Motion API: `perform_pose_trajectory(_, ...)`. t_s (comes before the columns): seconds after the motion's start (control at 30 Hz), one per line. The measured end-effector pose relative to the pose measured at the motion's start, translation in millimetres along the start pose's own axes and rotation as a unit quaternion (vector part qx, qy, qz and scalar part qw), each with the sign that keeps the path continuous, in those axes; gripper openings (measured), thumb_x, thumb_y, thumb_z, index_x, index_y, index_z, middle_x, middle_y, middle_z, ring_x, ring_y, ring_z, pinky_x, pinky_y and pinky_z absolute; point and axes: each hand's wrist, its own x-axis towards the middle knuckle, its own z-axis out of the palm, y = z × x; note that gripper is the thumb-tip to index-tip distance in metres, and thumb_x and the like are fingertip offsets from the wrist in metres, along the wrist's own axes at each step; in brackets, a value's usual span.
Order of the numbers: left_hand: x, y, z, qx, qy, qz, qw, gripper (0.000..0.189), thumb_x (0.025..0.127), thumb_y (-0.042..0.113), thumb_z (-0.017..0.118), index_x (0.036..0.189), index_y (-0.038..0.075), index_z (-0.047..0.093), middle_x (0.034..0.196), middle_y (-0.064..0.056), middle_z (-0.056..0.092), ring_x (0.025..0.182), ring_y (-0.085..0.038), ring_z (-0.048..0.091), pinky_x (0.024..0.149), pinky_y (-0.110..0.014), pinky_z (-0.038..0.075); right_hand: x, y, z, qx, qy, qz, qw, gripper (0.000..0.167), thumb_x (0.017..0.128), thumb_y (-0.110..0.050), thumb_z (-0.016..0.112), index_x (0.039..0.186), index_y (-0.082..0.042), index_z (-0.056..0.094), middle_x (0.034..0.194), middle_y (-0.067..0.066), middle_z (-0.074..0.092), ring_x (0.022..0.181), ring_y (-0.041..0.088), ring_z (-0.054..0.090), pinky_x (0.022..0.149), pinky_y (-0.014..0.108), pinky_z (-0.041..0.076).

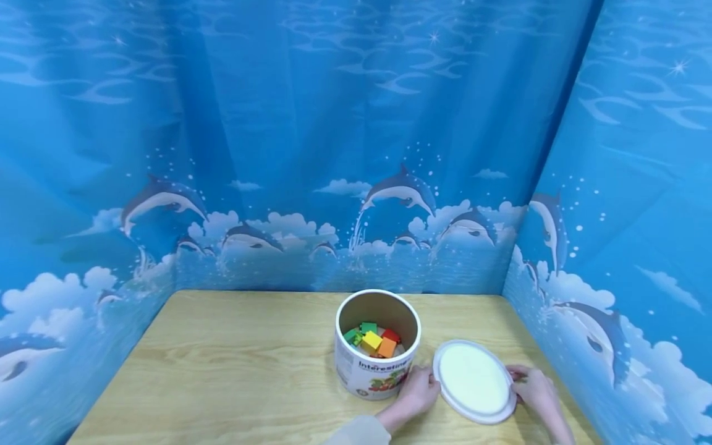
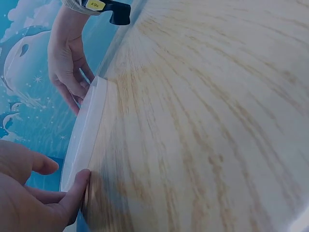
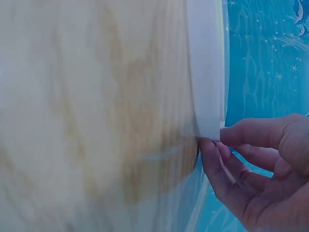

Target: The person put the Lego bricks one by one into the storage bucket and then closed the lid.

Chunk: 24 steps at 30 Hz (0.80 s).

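A round white lid (image 1: 474,382) lies at or close over the table, right of a white bucket (image 1: 378,378). My left hand (image 1: 418,390) holds the lid's left edge, beside the bucket's lower side; the left wrist view has the thumb (image 2: 77,191) at the rim. On the opposite edge, my right hand (image 1: 535,395) pinches the lid (image 3: 208,72) between thumb and fingers. The bucket stands upright with its top uncovered. Inside are several toy blocks, among them a yellow block (image 1: 371,342), an orange block (image 1: 386,347), green ones and red ones.
The wood-grain table (image 1: 233,364) carries the bucket and lid on its right half. Blue curtains (image 1: 311,154) printed with dolphins and clouds hang behind the table and along both sides. The right-hand curtain (image 1: 628,296) stands close to my right hand.
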Motion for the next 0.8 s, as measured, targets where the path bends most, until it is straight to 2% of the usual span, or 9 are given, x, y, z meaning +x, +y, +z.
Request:
perform_pose_trajectory(0.03, 0.4, 0.1, -0.1, 0.001, -0.002, -0.005, 1.0000, 0.002, 0.085, 0.008, 0.064, 0.084, 0.006, 0.065, 0.082, 0.000, 0.048, 0.074, -0.011, 0.045, 0.066, -0.026, 0.047, -0.5, -1, 0, -0.002, 0.001, -0.003, 1.0000, 0.046, 0.073, -0.002, 0.068, 0.119, 0.006, 0.068, 0.088, 0.008, 0.073, 0.063, 0.013, 0.054, 0.055, 0.025, 0.041)
perform_pose_trajectory(0.17, -0.1, 1.2, -0.6, 0.006, -0.005, -0.020, 0.9998, 0.024, 0.086, 0.011, 0.068, 0.108, 0.002, 0.071, 0.092, -0.003, 0.055, 0.085, -0.014, 0.055, 0.080, -0.031, 0.054, -2.7, -1, 1, -0.001, -0.003, -0.007, 1.0000, 0.043, 0.076, -0.003, 0.069, 0.118, 0.006, 0.067, 0.086, 0.006, 0.071, 0.064, 0.013, 0.056, 0.055, 0.025, 0.044)
perform_pose_trajectory(0.27, -0.1, 3.6, -2.0, -0.002, -0.004, -0.024, 0.9997, 0.028, 0.087, 0.012, 0.069, 0.113, 0.001, 0.069, 0.096, -0.004, 0.060, 0.090, -0.017, 0.059, 0.086, -0.033, 0.056, -4.7, -1, 0, 0.012, -0.002, -0.003, 0.9999, 0.043, 0.076, 0.000, 0.068, 0.118, 0.007, 0.066, 0.085, 0.006, 0.071, 0.062, 0.012, 0.058, 0.053, 0.024, 0.048)
perform_pose_trajectory(0.37, 0.9, 7.8, -4.1, -0.025, -0.007, -0.034, 0.9991, 0.025, 0.089, 0.013, 0.068, 0.112, 0.002, 0.066, 0.099, -0.005, 0.066, 0.091, -0.017, 0.063, 0.085, -0.031, 0.057, -6.5, -1, -1, 0.028, -0.001, 0.004, 0.9996, 0.043, 0.077, 0.001, 0.066, 0.119, 0.009, 0.064, 0.086, 0.010, 0.072, 0.061, 0.012, 0.061, 0.051, 0.024, 0.053)
perform_pose_trajectory(0.5, 2.5, 13.3, -5.7, -0.076, -0.008, -0.043, 0.9962, 0.026, 0.092, 0.013, 0.068, 0.115, 0.004, 0.060, 0.092, -0.002, 0.070, 0.079, -0.011, 0.065, 0.071, -0.025, 0.056, -9.5, -4, -5, 0.044, -0.002, 0.017, 0.9989, 0.040, 0.085, -0.004, 0.062, 0.122, 0.011, 0.062, 0.095, 0.022, 0.073, 0.062, 0.012, 0.065, 0.053, 0.025, 0.054)
perform_pose_trajectory(0.6, 4.4, 18.7, -6.8, -0.146, 0.000, -0.039, 0.9885, 0.028, 0.093, 0.007, 0.067, 0.118, 0.002, 0.056, 0.086, 0.000, 0.066, 0.069, -0.010, 0.064, 0.062, -0.023, 0.056, -11.8, -10, -14, 0.068, 0.006, 0.030, 0.9972, 0.038, 0.093, -0.007, 0.058, 0.125, 0.014, 0.059, 0.101, 0.030, 0.071, 0.063, 0.014, 0.067, 0.055, 0.027, 0.056)
perform_pose_trajectory(0.7, 6.4, 28.1, -10.4, -0.219, 0.006, -0.037, 0.9750, 0.030, 0.093, 0.002, 0.066, 0.121, 0.000, 0.054, 0.092, -0.001, 0.065, 0.071, -0.015, 0.069, 0.064, -0.024, 0.060, -13.0, -20, -26, 0.101, 0.020, 0.050, 0.9934, 0.040, 0.100, -0.011, 0.054, 0.129, 0.016, 0.055, 0.108, 0.035, 0.066, 0.068, 0.017, 0.068, 0.057, 0.030, 0.060)
perform_pose_trajectory(0.8, 8.0, 41.6, -18.3, -0.260, 0.008, -0.036, 0.9649, 0.031, 0.094, 0.000, 0.066, 0.123, -0.001, 0.054, 0.097, -0.003, 0.064, 0.073, -0.020, 0.071, 0.067, -0.027, 0.062, -14.1, -31, -41, 0.120, 0.027, 0.071, 0.9898, 0.044, 0.104, -0.016, 0.051, 0.134, 0.015, 0.051, 0.119, 0.037, 0.060, 0.081, 0.020, 0.067, 0.061, 0.030, 0.060)
